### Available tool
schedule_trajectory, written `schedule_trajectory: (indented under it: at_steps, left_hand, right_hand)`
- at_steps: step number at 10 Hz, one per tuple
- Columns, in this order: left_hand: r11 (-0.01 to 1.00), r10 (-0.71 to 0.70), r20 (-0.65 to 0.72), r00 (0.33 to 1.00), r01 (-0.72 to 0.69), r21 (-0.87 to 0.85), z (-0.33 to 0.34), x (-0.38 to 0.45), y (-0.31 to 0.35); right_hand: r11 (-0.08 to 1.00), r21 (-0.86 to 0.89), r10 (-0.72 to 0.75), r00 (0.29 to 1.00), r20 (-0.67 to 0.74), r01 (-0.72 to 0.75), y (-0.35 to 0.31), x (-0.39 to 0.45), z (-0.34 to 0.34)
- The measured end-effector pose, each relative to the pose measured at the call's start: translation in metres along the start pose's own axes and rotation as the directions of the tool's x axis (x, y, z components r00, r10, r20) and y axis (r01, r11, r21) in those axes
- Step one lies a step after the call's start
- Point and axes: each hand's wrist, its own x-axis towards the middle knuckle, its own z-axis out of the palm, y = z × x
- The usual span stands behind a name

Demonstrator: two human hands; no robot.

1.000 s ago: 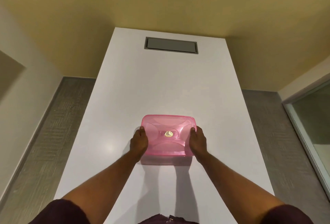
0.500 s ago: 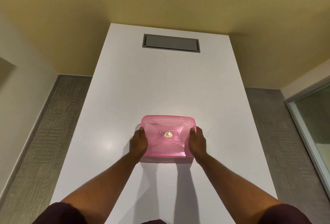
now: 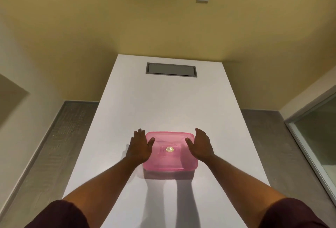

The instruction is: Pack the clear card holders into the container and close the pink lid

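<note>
Left hand (image 3: 139, 148) flat, fingers spread, grip apart, clamped on nothing, at the left edge of the pink lid (image 3: 170, 152). Lid sits on the container mid white tabletop (image 3: 163, 104); card holders inside not discernible. Right hand (image 3: 201, 145) likewise apart at the right edge. Probably light, stiff, slick plastic: best pressed or held at the rim sides.

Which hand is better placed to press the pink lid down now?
Neither clearly. The left hand and right hand are both open at opposite sides of the pink lid, each thumb over it; both could press.
</note>
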Motion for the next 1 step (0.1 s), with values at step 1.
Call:
schedule_trajectory:
  at_steps: [1]
  left_hand:
    - [0.988, 0.118, -0.068, 0.991, -0.109, 0.113, -0.0301, 0.0122, 0.0111]
  right_hand:
    - [0.980, -0.132, -0.152, 0.988, -0.027, 0.147, -0.0258, 0.0051, -0.0308]
